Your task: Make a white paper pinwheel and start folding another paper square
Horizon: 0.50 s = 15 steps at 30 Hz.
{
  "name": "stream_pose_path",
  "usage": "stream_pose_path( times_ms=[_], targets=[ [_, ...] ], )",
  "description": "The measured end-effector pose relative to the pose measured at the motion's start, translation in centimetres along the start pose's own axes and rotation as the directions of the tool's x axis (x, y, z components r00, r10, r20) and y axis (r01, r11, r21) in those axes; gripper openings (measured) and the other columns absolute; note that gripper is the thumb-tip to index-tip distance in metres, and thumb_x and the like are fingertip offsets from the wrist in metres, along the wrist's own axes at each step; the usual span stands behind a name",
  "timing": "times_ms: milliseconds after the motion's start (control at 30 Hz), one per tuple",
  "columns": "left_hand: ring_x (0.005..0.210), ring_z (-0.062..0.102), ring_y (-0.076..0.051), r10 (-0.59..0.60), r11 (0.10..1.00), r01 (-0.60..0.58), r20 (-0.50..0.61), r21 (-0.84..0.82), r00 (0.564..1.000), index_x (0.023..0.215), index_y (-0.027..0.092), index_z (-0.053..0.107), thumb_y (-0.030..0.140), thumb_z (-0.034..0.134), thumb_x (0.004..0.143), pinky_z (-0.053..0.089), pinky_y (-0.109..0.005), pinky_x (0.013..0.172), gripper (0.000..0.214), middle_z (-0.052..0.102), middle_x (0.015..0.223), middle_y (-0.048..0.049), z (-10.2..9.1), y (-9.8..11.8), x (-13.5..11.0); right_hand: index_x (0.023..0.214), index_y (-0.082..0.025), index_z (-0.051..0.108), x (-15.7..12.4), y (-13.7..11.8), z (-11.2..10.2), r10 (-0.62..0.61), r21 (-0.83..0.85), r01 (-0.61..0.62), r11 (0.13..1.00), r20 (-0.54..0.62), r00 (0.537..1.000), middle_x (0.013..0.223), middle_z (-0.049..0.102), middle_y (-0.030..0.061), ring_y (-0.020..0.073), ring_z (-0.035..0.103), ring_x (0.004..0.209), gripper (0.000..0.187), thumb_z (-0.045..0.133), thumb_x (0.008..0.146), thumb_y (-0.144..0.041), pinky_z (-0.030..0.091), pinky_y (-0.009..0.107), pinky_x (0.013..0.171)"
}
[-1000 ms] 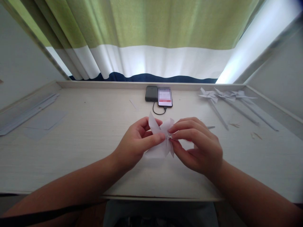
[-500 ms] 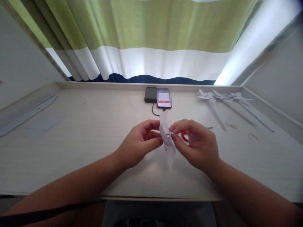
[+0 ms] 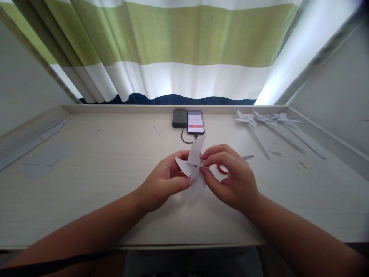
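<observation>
A white paper pinwheel (image 3: 188, 168) is held between both hands above the front of the desk, its blades now facing me. My left hand (image 3: 165, 179) grips it from the left, the thumb in front near a lower blade and the other fingers partly hidden behind the paper. At the pinwheel's centre, the fingertips of my right hand (image 3: 235, 173) are pinched together; whatever small piece they hold there is hidden. Scissors with a red handle (image 3: 221, 169) lie on the desk, partly covered by my right hand.
Three paper pinwheels on sticks (image 3: 262, 130) lie at the back right, with small pale sticks (image 3: 301, 165) nearby. A black power bank (image 3: 179, 118) is beside a phone (image 3: 195, 122) with a cable. Paper sheets (image 3: 49, 156) and long paper strips (image 3: 34, 142) lie at the left.
The pinwheel has turned from nearly edge-on to show its blades' front. Both hands have shifted slightly left in the picture, and so has the background.
</observation>
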<state>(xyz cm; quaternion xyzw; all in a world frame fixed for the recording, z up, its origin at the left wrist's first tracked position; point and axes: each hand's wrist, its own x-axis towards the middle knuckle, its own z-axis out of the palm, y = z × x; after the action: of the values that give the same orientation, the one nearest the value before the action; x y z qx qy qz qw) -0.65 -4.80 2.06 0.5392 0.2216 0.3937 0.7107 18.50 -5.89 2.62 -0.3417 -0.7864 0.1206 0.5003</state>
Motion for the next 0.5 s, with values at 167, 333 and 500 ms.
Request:
stream_pose_path(
  times_ms=[167, 333, 500],
  targets=[
    [0.097, 0.06, -0.019, -0.045, 0.998, 0.044, 0.023, 0.041, 0.999, 0.126, 0.02, 0.055, 0.015, 0.071, 0.079, 0.047, -0.031, 0.086, 0.05, 0.065, 0.114, -0.0066, 0.61, 0.3, -0.11, 0.085, -0.017, 0.062, -0.13, 0.16, 0.01, -0.034, -0.049, 0.034, 0.998, 0.001, 0.999, 0.094, 0.06, 0.0085, 0.0213, 0.058, 0.09, 0.013, 0.067, 0.075, -0.009, 0.05, 0.037, 0.076],
    [0.09, 0.061, -0.017, -0.077, 0.99, 0.085, -0.074, 0.117, 0.994, 0.112, 0.016, 0.065, 0.022, 0.065, 0.086, 0.045, -0.028, 0.082, 0.027, 0.068, 0.102, -0.0054, 0.62, 0.43, 0.07, 0.085, -0.018, 0.062, -0.21, 0.1, -0.05, -0.05, -0.04, 0.051, 0.998, 0.006, 0.999, 0.094, 0.058, 0.0081, 0.0215, 0.057, 0.089, 0.012, 0.069, 0.075, -0.013, 0.049, 0.038, 0.075],
    [0.085, 0.062, -0.017, -0.116, 0.977, 0.139, -0.145, 0.161, 0.983, 0.106, 0.014, 0.068, 0.027, 0.067, 0.085, 0.046, -0.029, 0.079, 0.024, 0.07, 0.095, -0.0053, 0.31, 0.55, 0.11, 0.09, -0.016, 0.065, -0.09, 0.04, -0.63, -0.037, 0.004, 0.037, 0.999, 0.062, 0.997, 0.096, 0.056, 0.0094, 0.0223, 0.055, 0.09, 0.019, 0.072, 0.074, -0.021, 0.049, 0.038, 0.074]
  ],
)
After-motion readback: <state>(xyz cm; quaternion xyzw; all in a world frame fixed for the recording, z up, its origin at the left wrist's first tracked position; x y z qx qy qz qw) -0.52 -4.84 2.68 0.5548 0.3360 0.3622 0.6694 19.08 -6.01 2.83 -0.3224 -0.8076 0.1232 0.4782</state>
